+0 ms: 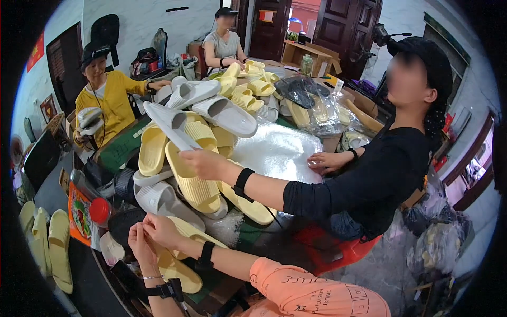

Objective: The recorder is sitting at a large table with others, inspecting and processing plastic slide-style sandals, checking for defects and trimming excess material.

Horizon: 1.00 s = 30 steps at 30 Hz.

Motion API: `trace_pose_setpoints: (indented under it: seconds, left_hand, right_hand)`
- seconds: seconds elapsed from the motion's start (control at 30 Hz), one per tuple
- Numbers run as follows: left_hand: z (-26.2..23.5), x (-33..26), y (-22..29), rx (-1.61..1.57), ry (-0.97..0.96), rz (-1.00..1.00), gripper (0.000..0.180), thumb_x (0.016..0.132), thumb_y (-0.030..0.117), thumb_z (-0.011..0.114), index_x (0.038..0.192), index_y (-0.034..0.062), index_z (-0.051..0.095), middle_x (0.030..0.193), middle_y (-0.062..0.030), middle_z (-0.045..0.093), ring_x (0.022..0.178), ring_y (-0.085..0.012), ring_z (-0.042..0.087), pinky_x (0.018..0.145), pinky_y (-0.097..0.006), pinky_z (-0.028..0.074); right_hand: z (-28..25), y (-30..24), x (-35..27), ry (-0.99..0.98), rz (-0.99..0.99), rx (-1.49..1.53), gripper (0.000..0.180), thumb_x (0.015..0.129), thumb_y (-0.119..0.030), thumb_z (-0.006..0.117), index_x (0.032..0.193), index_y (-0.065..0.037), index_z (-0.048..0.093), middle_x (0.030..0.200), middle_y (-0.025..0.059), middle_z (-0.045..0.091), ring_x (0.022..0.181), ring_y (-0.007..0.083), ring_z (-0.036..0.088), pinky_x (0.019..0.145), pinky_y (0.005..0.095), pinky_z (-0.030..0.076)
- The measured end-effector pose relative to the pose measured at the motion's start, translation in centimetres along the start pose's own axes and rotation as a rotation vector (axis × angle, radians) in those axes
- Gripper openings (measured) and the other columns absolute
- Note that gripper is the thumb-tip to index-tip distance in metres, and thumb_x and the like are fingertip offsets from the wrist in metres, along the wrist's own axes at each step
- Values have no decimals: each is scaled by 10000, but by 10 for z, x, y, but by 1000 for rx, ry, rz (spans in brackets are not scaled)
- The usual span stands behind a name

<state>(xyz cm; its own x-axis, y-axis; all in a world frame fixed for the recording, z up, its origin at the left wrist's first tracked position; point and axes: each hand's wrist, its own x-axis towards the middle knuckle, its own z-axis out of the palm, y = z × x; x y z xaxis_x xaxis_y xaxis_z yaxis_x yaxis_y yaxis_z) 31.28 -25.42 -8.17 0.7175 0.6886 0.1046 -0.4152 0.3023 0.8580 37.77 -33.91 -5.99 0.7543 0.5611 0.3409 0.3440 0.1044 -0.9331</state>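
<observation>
I stood near the crowded table and watched the person in the orange sleeve. The left hand (140, 244) and the right hand (162, 231) were brought together, with fingers bent and fingertips meeting; whether they pinched some small thing between them, I could not tell. Neither hand held a slipper. One yellow slipper (180, 273) lay just beside the left wrist, and a large heap of yellow and grey ones was beyond the hands. Across from there, a co-worker's hand (203, 165) gripped a grey slipper (170, 124), near a clear plastic sheet (272, 145).

In my judgement, this was a small finger job in the middle of preparing slippers for packing. The next move, I supposed, called for separating the fingers and reaching for the nearest slipper, carefully, because the heap looked loose.
</observation>
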Motion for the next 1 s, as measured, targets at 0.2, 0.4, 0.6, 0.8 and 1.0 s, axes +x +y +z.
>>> trace_pose_setpoints:
  seconds: [0.2,0.4,0.6,0.8,1.0]
  left_hand:
    - [-5,-5,10,91,58,-8,119,870,129,527,875,16,563,837,-10,575,760,-76,528,691,-207,431]
    - [-7,-4,-11,-69,103,-22,128,873,126,525,923,15,563,770,6,546,683,-60,504,631,-180,414]
    - [-11,6,-6,-120,109,38,207,895,145,488,976,-33,555,710,7,465,664,-68,422,611,-198,369]
    - [-17,5,9,101,135,14,306,892,171,489,1124,-25,525,928,-74,588,843,-123,548,784,-238,432]
    - [3,-8,47,552,1,310,380,898,148,466,1231,-30,426,1229,-102,475,1135,-134,426,963,-246,310]
  right_hand:
    - [11,3,3,23,-25,-24,202,786,-210,531,755,-13,566,653,156,580,603,295,569,534,359,423]
    - [-8,-6,-7,108,-483,-506,202,770,-187,557,891,-25,556,778,146,588,719,326,564,610,382,444]
    - [-76,-73,-77,-509,76,-637,279,769,-192,580,996,-37,533,923,147,548,920,334,497,798,404,398]
    - [-41,-20,-98,-498,-474,-737,506,732,-289,619,1190,-133,468,838,167,539,824,348,517,744,416,429]
    - [-36,4,-106,-602,-195,-859,572,771,-258,599,1254,-25,400,988,250,520,922,412,491,788,446,400]
